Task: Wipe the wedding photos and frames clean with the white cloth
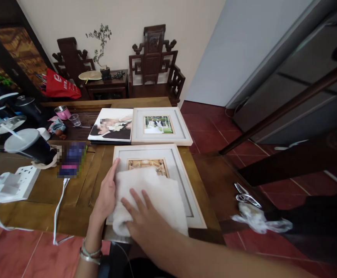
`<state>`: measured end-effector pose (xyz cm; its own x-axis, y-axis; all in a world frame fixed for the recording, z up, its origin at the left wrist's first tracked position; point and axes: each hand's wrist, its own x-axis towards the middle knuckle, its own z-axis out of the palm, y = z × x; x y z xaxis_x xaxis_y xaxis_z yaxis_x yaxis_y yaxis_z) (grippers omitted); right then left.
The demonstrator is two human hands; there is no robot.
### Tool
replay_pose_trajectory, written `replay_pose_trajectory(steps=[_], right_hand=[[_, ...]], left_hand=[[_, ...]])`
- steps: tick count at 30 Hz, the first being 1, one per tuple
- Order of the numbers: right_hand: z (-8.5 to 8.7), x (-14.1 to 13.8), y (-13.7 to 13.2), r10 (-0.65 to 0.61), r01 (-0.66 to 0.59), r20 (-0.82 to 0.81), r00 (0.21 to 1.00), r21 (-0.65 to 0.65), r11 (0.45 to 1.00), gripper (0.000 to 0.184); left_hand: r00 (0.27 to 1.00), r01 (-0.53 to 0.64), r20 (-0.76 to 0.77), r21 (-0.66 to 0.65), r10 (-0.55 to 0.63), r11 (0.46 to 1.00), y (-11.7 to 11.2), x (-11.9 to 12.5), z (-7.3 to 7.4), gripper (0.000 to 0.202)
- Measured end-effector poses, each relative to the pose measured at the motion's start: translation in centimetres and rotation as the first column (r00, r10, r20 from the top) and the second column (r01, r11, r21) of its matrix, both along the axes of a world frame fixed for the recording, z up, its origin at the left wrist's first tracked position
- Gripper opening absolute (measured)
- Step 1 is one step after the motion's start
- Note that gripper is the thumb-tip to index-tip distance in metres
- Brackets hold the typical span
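A light-wood picture frame (185,170) with a wide white mat lies face up near the table's front edge. A folded white cloth (156,193) covers much of it, hiding the lower part of the photo inside (133,163). My right hand (145,218) lies flat on the cloth with its fingers spread; its thumb is hard to make out. Along the frame's left side, my left hand (108,193) rests with straight fingers, touching the edge and the cloth's side. Just behind lie a second framed photo (182,135) and a large white-backed portrait print (113,116), side by side.
On the wooden table (84,216) stand a lidded drink cup (26,143), a phone (72,160) on a cable, a power strip (26,183), a pink mug (62,112) and a clear cup (75,120). At right, scissors (248,197) and crumpled plastic (253,218) lie on a seat.
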<state>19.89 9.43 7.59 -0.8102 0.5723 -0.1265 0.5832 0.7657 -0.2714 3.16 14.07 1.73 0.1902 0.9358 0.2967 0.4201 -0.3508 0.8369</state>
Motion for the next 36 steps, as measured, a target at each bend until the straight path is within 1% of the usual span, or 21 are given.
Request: replay_pose_trajectory(steps=[2, 5, 7, 9, 11, 14, 16, 18, 20, 23, 25, 26, 27, 29, 33, 34, 36], right_hand=[[0.4, -0.3, -1.0, -0.01, 0.008, -0.03, 0.999, -0.078, 0.997, 0.03], [0.2, -1.7, -1.9, -0.105, 0.096, -0.062, 0.993, -0.137, 0.986, 0.031], [-0.4, -2.4, -2.4, -0.149, 0.138, -0.087, 0.985, -0.123, 0.983, 0.032], [-1.0, -2.2, -2.9, -0.158, 0.148, -0.107, 0.982, -0.099, 0.984, 0.032], [-1.6, -0.8, -3.4, -0.167, 0.158, -0.099, 0.981, -0.09, 0.983, 0.031], [-1.9, 2.8, -3.9, -0.211, 0.207, -0.041, 0.977, -0.08, 0.975, 0.024], [-2.0, 4.9, -3.9, -0.245, 0.244, -0.01, 0.97, -0.046, 0.969, 0.02], [-2.0, 5.6, -3.7, -0.252, 0.252, 0.0, 0.968, -0.02, 0.968, 0.018], [-1.9, 4.8, -3.4, -0.202, 0.201, -0.015, 0.979, -0.028, 0.979, 0.018], [-1.9, 2.2, -3.0, -0.097, 0.094, -0.076, 0.992, -0.041, 0.995, 0.02], [-2.1, 1.0, -3.1, -0.087, 0.085, -0.102, 0.991, -0.028, 0.996, 0.022], [-2.2, 1.0, -3.1, -0.102, 0.1, -0.107, 0.989, -0.024, 0.995, 0.023], [-2.3, 1.5, -3.3, -0.122, 0.12, -0.11, 0.986, -0.024, 0.992, 0.022], [-2.4, 3.7, -3.6, -0.173, 0.171, -0.12, 0.978, -0.027, 0.985, 0.02], [-2.6, 11.0, -3.7, -0.329, 0.328, -0.13, 0.935, -0.035, 0.944, 0.035], [-2.6, 12.8, -3.5, -0.342, 0.339, -0.122, 0.932, -0.042, 0.94, 0.038], [-2.6, 15.6, -3.2, -0.314, 0.309, -0.133, 0.94, -0.057, 0.949, 0.04]], left_hand=[[0.999, -0.005, 0.051, -0.056, 0.008, 0.998, 0.0, 0.0, -0.1, 0.064], [0.993, -0.035, 0.106, -0.132, 0.049, 0.991, 0.0, 0.1, -0.1, 0.06], [0.994, -0.083, 0.059, -0.131, 0.092, 0.988, 0.1, 0.2, 0.0, 0.055], [0.992, -0.12, -0.039, -0.082, 0.117, 0.989, 0.2, 0.5, 0.1, 0.049], [0.984, -0.124, -0.132, -0.02, 0.121, 0.992, 0.2, 0.8, 0.1, 0.046], [0.968, -0.098, -0.227, 0.06, 0.109, 0.993, 0.3, 1.2, -0.3, 0.044], [0.962, -0.083, -0.254, 0.088, 0.103, 0.993, 0.4, 1.4, -0.6, 0.042], [0.961, -0.078, -0.259, 0.096, 0.101, 0.992, 0.4, 1.4, -0.7, 0.04], [0.96, -0.091, -0.257, 0.094, 0.113, 0.991, 0.4, 1.5, -0.7, 0.039], [0.958, -0.115, -0.253, 0.095, 0.136, 0.989, 0.5, 1.5, -0.9, 0.038], [0.954, -0.116, -0.265, 0.098, 0.138, 0.988, 0.6, 1.6, -1.1, 0.038], [0.951, -0.113, -0.276, 0.099, 0.137, 0.989, 0.6, 1.6, -1.2, 0.038], [0.948, -0.11, -0.289, 0.101, 0.135, 0.989, 0.7, 1.5, -1.3, 0.038], [0.943, -0.096, -0.308, 0.116, 0.128, 0.989, 0.7, 1.5, -1.6, 0.039], [0.944, -0.048, -0.315, 0.161, 0.097, 0.986, 1.0, 1.1, -1.8, 0.04], [0.944, -0.041, -0.318, 0.163, 0.091, 0.986, 1.0, 1.0, -1.7, 0.041], [0.943, -0.041, -0.322, 0.155, 0.089, 0.987, 0.9, 1.0, -1.3, 0.041]])
